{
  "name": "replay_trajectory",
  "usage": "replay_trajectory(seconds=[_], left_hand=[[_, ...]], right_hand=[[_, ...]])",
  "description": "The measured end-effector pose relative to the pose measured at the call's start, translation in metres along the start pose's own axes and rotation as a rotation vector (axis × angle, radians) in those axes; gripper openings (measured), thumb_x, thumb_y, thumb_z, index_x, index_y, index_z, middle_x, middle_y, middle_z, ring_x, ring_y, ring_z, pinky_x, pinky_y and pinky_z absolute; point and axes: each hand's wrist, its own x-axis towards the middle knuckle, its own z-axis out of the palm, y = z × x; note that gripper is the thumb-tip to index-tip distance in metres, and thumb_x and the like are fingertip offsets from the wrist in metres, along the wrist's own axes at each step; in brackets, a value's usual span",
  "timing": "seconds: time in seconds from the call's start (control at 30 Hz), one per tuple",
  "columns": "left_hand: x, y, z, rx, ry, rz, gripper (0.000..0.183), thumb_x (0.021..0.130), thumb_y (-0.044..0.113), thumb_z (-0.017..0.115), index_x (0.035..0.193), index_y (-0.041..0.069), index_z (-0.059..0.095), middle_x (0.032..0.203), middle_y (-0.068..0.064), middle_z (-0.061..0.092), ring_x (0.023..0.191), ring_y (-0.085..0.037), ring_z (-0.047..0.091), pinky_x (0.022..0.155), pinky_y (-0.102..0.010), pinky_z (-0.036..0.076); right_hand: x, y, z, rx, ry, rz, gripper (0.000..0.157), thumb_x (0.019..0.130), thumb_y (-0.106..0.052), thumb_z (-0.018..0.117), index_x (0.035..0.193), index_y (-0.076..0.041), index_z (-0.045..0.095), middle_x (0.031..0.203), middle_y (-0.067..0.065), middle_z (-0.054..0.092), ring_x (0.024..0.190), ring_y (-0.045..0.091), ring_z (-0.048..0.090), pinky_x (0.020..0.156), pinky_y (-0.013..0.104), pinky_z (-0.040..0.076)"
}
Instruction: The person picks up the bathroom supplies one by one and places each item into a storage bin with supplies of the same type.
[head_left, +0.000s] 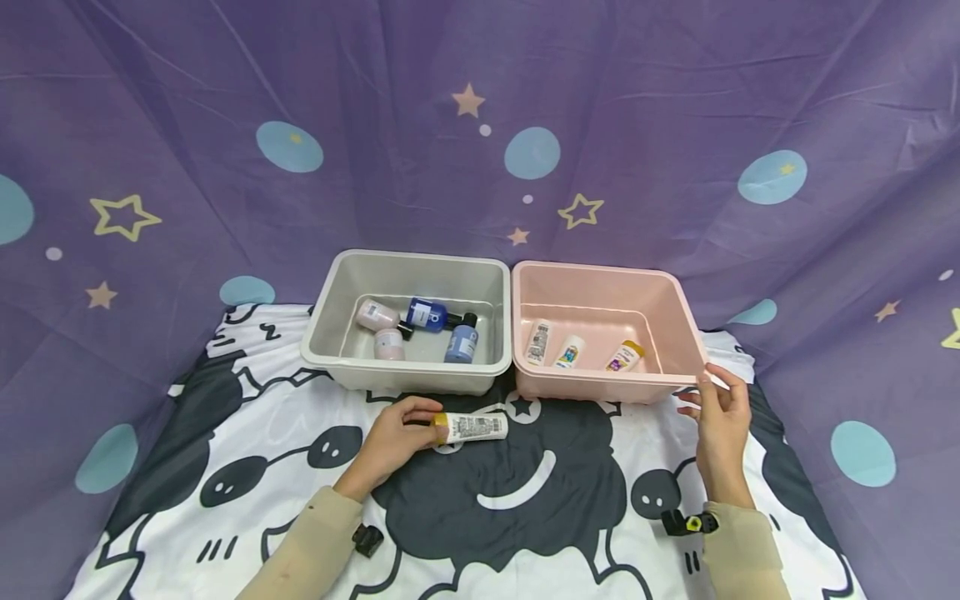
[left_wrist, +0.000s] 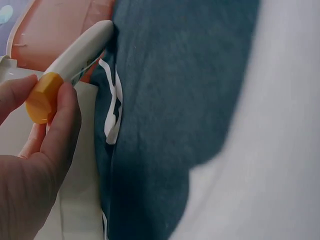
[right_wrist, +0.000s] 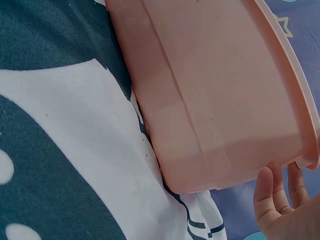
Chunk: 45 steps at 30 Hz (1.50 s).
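Observation:
My left hand (head_left: 393, 437) pinches the yellow cap of a small white tube (head_left: 478, 427), which lies sideways over the cloth in front of the two bins. In the left wrist view the thumb and fingers hold the yellow cap (left_wrist: 44, 97), and the white body points away. My right hand (head_left: 723, 425) grips the front right corner of the pink bin (head_left: 600, 385); in the right wrist view its fingertips (right_wrist: 274, 172) sit beneath the rim. Inside that bin lie a white tube (head_left: 537, 342) and two small white bottles, one a yellow-capped bottle (head_left: 624, 357).
A light grey bin (head_left: 408, 377) stands against the pink one, on its left. It holds several small bottles, including a dark blue bottle (head_left: 427, 315), a light blue bottle (head_left: 462, 343) and a pale pink bottle (head_left: 377, 316). Behind hangs a purple curtain (head_left: 420, 183).

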Motion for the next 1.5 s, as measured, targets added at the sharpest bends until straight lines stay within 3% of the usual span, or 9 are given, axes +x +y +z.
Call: replay_trajectory(seconds=[0.23, 0.57, 0.73, 0.93, 1.13, 1.37, 1.5], left_hand=[[-0.002, 0.003, 0.003, -0.111, -0.060, -0.020, 0.049, 0.084, 0.004, 0.079, 0.126, -0.010, 0.059, 0.115, -0.022, 0.064, 0.093, -0.026, 0.069, 0.078, -0.040, 0.061], [-0.006, 0.014, 0.010, -0.180, -0.113, -0.002, 0.049, 0.083, 0.002, 0.080, 0.125, -0.012, 0.058, 0.114, -0.022, 0.065, 0.093, -0.026, 0.068, 0.082, -0.049, 0.059], [-0.008, 0.024, 0.014, -0.196, -0.129, 0.006, 0.044, 0.084, 0.001, 0.079, 0.122, -0.009, 0.061, 0.113, -0.022, 0.066, 0.092, -0.027, 0.069, 0.082, -0.051, 0.058], [-0.008, 0.031, 0.018, -0.199, -0.135, 0.020, 0.044, 0.083, 0.002, 0.080, 0.122, -0.009, 0.061, 0.112, -0.021, 0.067, 0.092, -0.026, 0.069, 0.077, -0.046, 0.060], [-0.005, 0.041, 0.023, -0.199, -0.129, 0.021, 0.044, 0.082, 0.005, 0.082, 0.120, -0.005, 0.064, 0.111, -0.018, 0.068, 0.092, -0.027, 0.069, 0.080, -0.055, 0.058], [0.001, 0.059, 0.029, -0.190, -0.150, 0.047, 0.045, 0.083, 0.005, 0.081, 0.122, -0.007, 0.062, 0.111, -0.017, 0.067, 0.093, -0.025, 0.067, 0.076, -0.041, 0.061], [0.004, 0.070, 0.031, -0.196, -0.162, 0.049, 0.044, 0.083, 0.006, 0.081, 0.121, -0.006, 0.063, 0.111, -0.017, 0.066, 0.094, -0.025, 0.067, 0.076, -0.038, 0.061]], right_hand=[[0.000, 0.000, 0.000, -0.008, 0.002, 0.001, 0.032, 0.099, -0.020, 0.067, 0.128, -0.011, 0.059, 0.103, 0.011, 0.060, 0.075, 0.019, 0.069, 0.054, 0.024, 0.056], [0.000, 0.000, 0.000, -0.012, 0.004, 0.000, 0.033, 0.099, -0.020, 0.067, 0.129, -0.011, 0.059, 0.103, 0.010, 0.060, 0.075, 0.019, 0.069, 0.054, 0.024, 0.056], [0.000, 0.000, 0.000, -0.011, 0.004, 0.001, 0.032, 0.099, -0.020, 0.067, 0.129, -0.011, 0.059, 0.102, 0.010, 0.061, 0.075, 0.019, 0.069, 0.054, 0.024, 0.056], [0.000, 0.001, 0.000, -0.006, 0.007, 0.004, 0.031, 0.099, -0.019, 0.067, 0.128, -0.011, 0.059, 0.101, 0.010, 0.061, 0.074, 0.019, 0.069, 0.054, 0.024, 0.056], [0.000, 0.000, 0.000, -0.016, 0.007, 0.009, 0.032, 0.099, -0.021, 0.067, 0.128, -0.012, 0.059, 0.102, 0.010, 0.061, 0.076, 0.020, 0.069, 0.055, 0.024, 0.056], [0.000, 0.000, 0.000, -0.029, 0.009, 0.011, 0.032, 0.099, -0.021, 0.066, 0.129, -0.013, 0.059, 0.104, 0.009, 0.061, 0.077, 0.021, 0.069, 0.055, 0.023, 0.056], [0.000, 0.000, 0.001, -0.024, 0.011, 0.008, 0.031, 0.099, -0.019, 0.066, 0.128, -0.012, 0.059, 0.103, 0.010, 0.061, 0.077, 0.021, 0.069, 0.055, 0.024, 0.056]])
